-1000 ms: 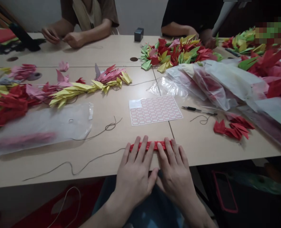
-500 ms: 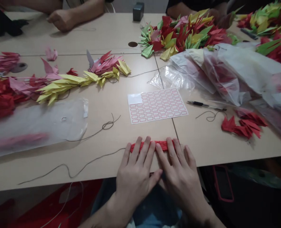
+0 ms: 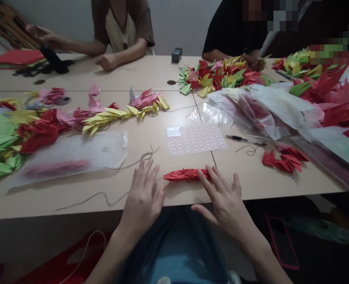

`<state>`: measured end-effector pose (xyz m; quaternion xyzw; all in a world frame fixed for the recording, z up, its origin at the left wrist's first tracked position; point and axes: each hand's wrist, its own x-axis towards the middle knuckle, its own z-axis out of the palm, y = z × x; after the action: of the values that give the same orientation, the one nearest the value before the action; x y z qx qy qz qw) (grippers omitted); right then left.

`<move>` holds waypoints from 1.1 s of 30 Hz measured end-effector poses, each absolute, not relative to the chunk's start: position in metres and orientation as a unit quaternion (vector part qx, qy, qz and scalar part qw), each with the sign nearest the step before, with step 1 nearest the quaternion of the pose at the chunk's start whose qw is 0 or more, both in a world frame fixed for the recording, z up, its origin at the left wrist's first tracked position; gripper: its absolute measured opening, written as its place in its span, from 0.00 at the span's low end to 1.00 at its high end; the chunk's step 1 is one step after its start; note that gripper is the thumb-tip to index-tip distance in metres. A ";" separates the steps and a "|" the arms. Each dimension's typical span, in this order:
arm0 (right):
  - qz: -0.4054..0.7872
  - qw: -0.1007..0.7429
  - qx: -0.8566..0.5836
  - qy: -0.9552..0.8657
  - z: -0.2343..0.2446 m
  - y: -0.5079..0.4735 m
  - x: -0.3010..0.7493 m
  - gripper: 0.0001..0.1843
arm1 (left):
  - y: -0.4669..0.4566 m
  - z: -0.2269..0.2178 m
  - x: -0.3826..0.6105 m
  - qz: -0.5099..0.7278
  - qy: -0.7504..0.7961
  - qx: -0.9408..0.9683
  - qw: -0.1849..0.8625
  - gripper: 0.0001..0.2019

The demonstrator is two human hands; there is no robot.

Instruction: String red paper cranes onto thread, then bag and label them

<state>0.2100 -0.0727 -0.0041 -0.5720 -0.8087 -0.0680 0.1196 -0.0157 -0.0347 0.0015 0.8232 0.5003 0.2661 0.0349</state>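
A short strung stack of red folded paper pieces [image 3: 186,174] lies near the table's front edge. My left hand [image 3: 142,197] rests flat on the table just left of it, fingers spread and holding nothing. My right hand [image 3: 221,195] is flat too, its fingertips touching the stack's right end. A dark thread [image 3: 109,199] trails left from the stack across the table [image 3: 74,199].
A sheet of red-bordered labels [image 3: 195,139] and a pen [image 3: 242,139] lie beyond the stack. Loose red pieces [image 3: 283,159], plastic bags [image 3: 71,156] and strings of coloured paper [image 3: 115,114] surround them. Two other people sit across the table, their hands near more paper piles [image 3: 221,75].
Both my hands lifted off the red stack and moved apart; the left one shifted left onto the bare table. The stack now shows uncovered. The view tilted up.
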 end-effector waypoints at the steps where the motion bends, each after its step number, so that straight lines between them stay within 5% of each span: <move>1: -0.072 0.130 -0.569 -0.809 -0.002 -0.072 0.211 0.41 | -0.033 -0.002 -0.020 0.266 0.505 0.821 0.030 0.19; 8: -0.095 0.220 -0.517 -0.822 0.023 -0.048 0.212 0.29 | -0.031 -0.008 -0.028 0.250 0.500 0.827 0.053 0.11; 14: 0.031 0.172 -0.391 -0.903 0.021 -0.018 0.196 0.15 | -0.036 -0.003 -0.028 0.235 0.475 0.846 0.060 0.13; 19: 0.050 0.193 -0.368 -0.908 0.013 -0.008 0.189 0.14 | -0.034 -0.010 -0.030 0.271 0.473 0.836 0.058 0.06; 28: -0.049 0.179 -0.405 -0.895 0.020 -0.018 0.174 0.19 | -0.032 -0.010 -0.028 0.266 0.480 0.834 0.064 0.06; 33: -0.026 0.174 -0.381 -0.907 0.013 -0.014 0.168 0.13 | -0.032 -0.010 -0.030 0.278 0.475 0.832 0.061 0.10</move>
<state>0.1676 -0.0140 0.0130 -0.3815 -0.9075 -0.0255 0.1742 -0.0303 -0.0322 -0.0103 0.8324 0.4752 0.2785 0.0613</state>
